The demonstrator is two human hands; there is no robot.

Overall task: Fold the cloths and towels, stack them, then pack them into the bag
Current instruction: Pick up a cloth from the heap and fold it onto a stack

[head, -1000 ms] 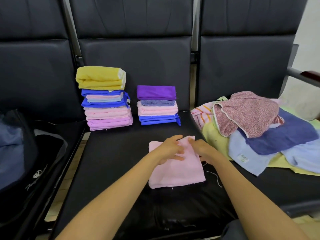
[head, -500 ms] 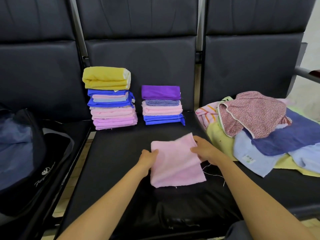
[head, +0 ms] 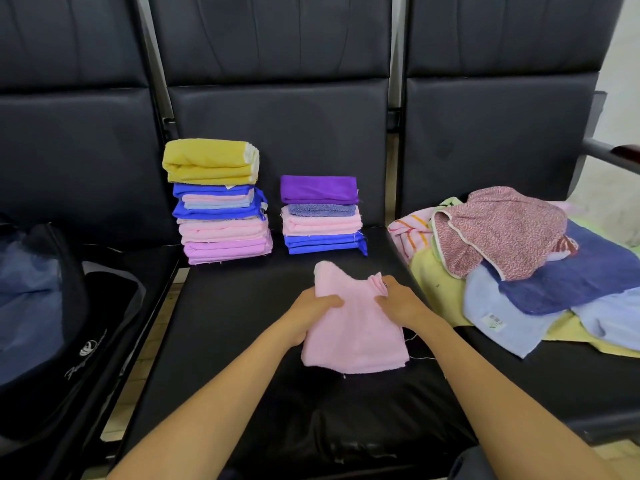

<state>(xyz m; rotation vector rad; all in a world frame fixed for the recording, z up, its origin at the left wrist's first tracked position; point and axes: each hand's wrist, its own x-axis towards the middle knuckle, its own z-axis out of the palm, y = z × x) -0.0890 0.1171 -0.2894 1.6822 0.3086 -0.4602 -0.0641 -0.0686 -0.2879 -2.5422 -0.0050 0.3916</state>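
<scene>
left hand and right hand are gripping, fingers curled, a folded pale pink terry cloth on the black padded seat.

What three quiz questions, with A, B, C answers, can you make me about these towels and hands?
1. Where is the yellow towel? A on top of the taller stack; B on the floor; C on a lap.
2. How many folded stacks stand on the seat? A one; B two; C five.
3. What holds the pink cloth? A both hands; B one hand; C nothing.
Answers: 1 A, it crowns the taller stack. 2 B, the taller stack and the shorter stack stand side by side. 3 A, the left hand and the right hand each hold a side.
</scene>
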